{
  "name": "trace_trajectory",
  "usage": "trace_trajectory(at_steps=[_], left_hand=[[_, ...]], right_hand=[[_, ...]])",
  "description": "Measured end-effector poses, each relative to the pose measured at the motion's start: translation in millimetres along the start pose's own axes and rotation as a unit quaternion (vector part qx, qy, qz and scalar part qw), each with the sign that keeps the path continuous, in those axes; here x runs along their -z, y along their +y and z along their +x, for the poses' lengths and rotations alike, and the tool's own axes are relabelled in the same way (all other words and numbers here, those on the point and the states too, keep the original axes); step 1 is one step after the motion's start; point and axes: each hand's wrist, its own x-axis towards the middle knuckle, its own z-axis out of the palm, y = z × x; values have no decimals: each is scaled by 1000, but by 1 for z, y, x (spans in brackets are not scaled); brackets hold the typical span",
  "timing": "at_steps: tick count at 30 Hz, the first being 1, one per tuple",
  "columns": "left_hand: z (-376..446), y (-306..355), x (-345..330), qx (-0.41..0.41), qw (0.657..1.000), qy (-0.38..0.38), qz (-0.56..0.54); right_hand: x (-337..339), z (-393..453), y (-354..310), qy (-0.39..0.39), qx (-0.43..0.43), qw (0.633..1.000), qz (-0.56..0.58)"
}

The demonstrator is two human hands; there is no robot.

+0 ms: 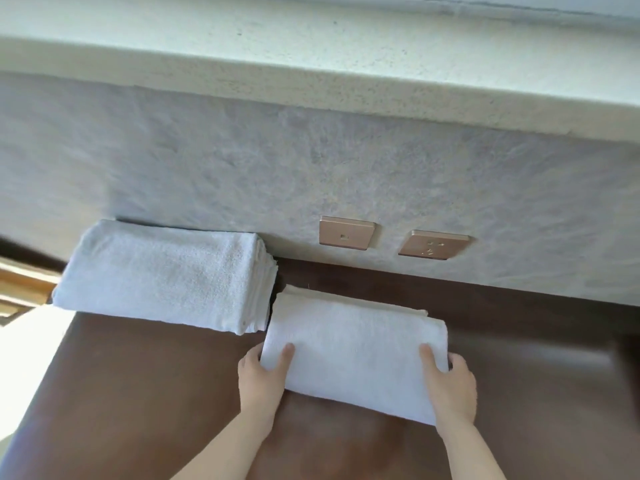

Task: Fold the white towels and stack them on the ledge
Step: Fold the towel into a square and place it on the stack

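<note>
A folded white towel [356,344] lies over the dark brown ledge [156,393], a little right of the middle. My left hand [261,379] grips its near left corner, thumb on top. My right hand [450,386] grips its near right corner in the same way. To the left, against the wall, sits a stack of several folded white towels [166,275]. The held towel's left edge lies close beside that stack, and I cannot tell if they touch.
A grey textured wall [242,168] rises behind the ledge, with two bronze outlet plates [346,233] [433,244] on it. A pale sill [311,57] juts out above. Wooden furniture [24,289] shows at the far left.
</note>
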Motion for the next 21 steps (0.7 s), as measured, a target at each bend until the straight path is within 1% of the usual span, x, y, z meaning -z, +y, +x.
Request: trace_trajectory(at_steps=[2,3,5,7,8,10,12,14,15,18,21], left_hand=[[4,7,-1,41,999,-11,4],[9,11,1,70,997,-23,-13],[13,23,11,131,987,-75,-60],[10,33,23,155,975,-151,-58],[7,36,26,148,972,-177,-45],[-4,39,33,105,973,-204,-31],[-21,43,42,63,969,-234,-45],[-35,48,54,39,962,-261,-66],[-41,51,62,29,962,-261,-74],[-48,65,94,-12,968,-228,-101],[-37,81,141,-49,972,-197,-121]], right_hand=[[7,1,0,-29,-43,997,57],[10,2,1,-43,-60,994,76],[17,3,5,-76,-66,990,97],[26,2,6,-122,-67,983,118],[31,1,6,-143,-75,978,133],[43,-8,6,-165,-78,970,160],[56,-17,2,-162,-61,970,172],[66,-27,-5,-156,-34,971,178],[70,-35,-11,-159,-20,970,180],[73,-63,-44,-177,18,965,193],[56,-99,-83,-194,56,956,211]])
